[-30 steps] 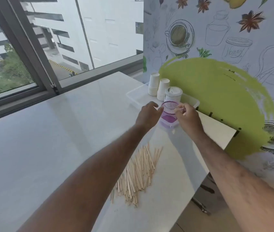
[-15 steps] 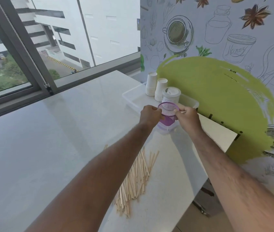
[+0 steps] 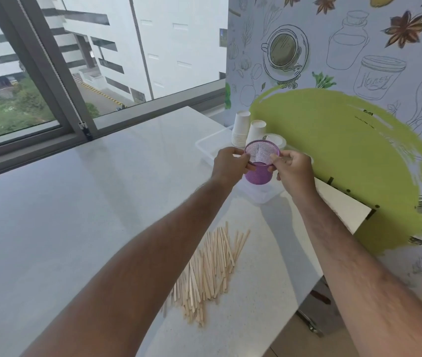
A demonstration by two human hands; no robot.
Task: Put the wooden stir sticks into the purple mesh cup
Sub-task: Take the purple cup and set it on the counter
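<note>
The wooden stir sticks (image 3: pixel 209 269) lie in a loose heap on the white bench (image 3: pixel 76 228) at the near edge, about 6 o'clock from the cup, untouched. Beyond them both forearms reach out. The left hand (image 3: pixel 229 164) grips the purple mesh cup (image 3: pixel 260 164) at its 9 o'clock side, fingers curled round the rim; the right hand (image 3: pixel 293 168) pinches the rim at 3 o'clock. A second ago the cup sat low in the clear tray (image 3: pixel 206 148); it is now raised and tilted, mouth toward the camera, apparently empty. Judgement: the cup is being fetched toward the heap, and loading has not begun. Behind, at 12 o'clock, stand stacked paper cups (image 3: pixel 240 127).
</note>
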